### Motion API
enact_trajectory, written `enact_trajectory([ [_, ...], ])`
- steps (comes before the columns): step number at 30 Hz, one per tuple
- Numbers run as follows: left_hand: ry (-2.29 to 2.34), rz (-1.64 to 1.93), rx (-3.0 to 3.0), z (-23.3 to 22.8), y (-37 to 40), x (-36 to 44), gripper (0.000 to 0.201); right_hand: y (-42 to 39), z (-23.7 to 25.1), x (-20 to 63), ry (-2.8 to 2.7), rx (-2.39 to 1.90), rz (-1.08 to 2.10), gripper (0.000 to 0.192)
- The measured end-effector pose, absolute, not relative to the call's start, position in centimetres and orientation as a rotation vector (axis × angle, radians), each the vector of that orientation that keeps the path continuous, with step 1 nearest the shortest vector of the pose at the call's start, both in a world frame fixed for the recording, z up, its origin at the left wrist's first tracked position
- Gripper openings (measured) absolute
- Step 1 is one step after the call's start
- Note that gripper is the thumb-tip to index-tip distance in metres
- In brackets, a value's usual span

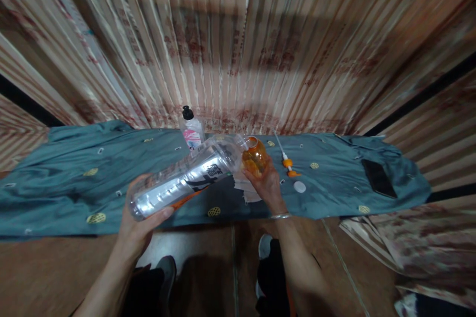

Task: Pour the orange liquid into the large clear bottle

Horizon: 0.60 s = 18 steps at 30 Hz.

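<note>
My left hand [143, 215] grips the base of a large clear plastic bottle [186, 176] with a silver label and dark characters. The bottle is tilted, its neck toward the right. In my right hand [266, 183] is a small amber bottle [253, 158] with its open mouth facing up. The large bottle's neck end is close beside that mouth; whether they touch I cannot tell. Under the hands lies a pale cloth or tissue [247, 190]. Right of my right hand lie an orange-and-white pump top [287, 163] with a tube and a round white cap [299, 186].
A clear bottle with a black top and pink label [191, 131] stands at the back of the table, which a teal patterned cloth [74, 183] covers. A black phone [378, 178] lies at the right. Striped curtains [238, 49] hang behind, with dark poles at both sides.
</note>
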<state>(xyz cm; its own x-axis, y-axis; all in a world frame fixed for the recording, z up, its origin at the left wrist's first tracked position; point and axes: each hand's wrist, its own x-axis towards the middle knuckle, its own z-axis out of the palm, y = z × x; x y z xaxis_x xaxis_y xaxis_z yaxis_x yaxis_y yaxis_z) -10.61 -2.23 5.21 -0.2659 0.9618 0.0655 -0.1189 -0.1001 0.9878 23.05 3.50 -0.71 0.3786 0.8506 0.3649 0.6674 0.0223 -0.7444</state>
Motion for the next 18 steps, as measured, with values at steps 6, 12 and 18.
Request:
enact_trajectory([
  [6,1.259,1.478,1.065,4.8,-1.7,-12.3,0.104,3.3,0.1,22.9,-1.336,-1.712,0.315,0.08],
  [12,1.275,1.465,1.149,4.5,-1.6,-12.9,0.105,2.9,1.1,22.7,-1.342,-1.708,0.371,0.077],
  [18,1.315,1.464,1.239,4.5,-1.7,-13.0,0.105,2.7,1.6,22.6,-1.333,-1.717,0.37,0.074],
])
